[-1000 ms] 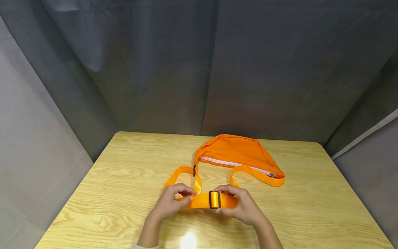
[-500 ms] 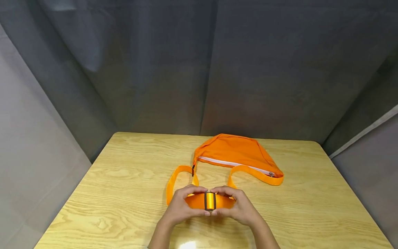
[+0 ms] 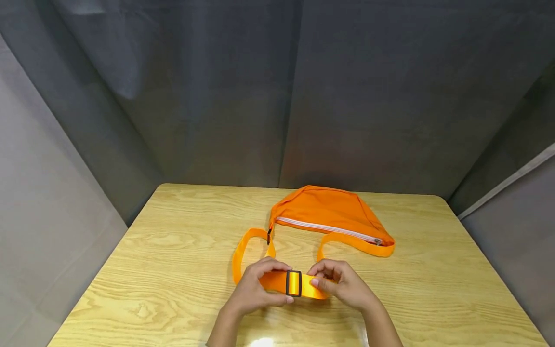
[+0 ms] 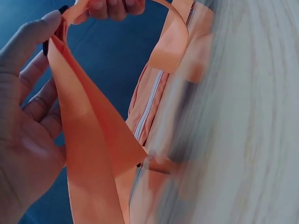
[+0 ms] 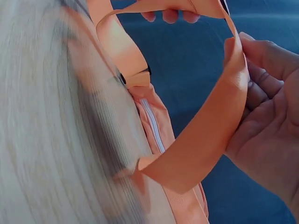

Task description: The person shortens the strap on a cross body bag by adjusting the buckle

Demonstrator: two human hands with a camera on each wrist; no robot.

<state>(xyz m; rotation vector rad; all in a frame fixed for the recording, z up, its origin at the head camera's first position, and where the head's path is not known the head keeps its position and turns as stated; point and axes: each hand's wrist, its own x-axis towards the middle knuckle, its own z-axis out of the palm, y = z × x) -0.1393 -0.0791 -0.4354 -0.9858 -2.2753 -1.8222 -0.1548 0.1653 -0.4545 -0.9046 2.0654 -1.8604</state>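
An orange waist bag lies flat on the table with its pale zipper towards me. Its orange strap is raised in front of the bag between both hands. My left hand pinches the black slide buckle by its top and bottom edges, thumb below. To the right of the buckle, my right hand pinches the strap between thumb and fingers. In the left wrist view, the buckle is seen edge-on at the fingertips. The right wrist view has the strap curving down from the right thumb.
The wooden table carries the bag and the strap's loops. A small black fitting joins the strap to the bag's left end. Dark grey curtains hang behind the table, with lighter panels at the sides.
My left hand came right along the strap to grip the buckle. My right hand then left the buckle's edge and shifted right, now pinching the strap, which slants slightly downward there.
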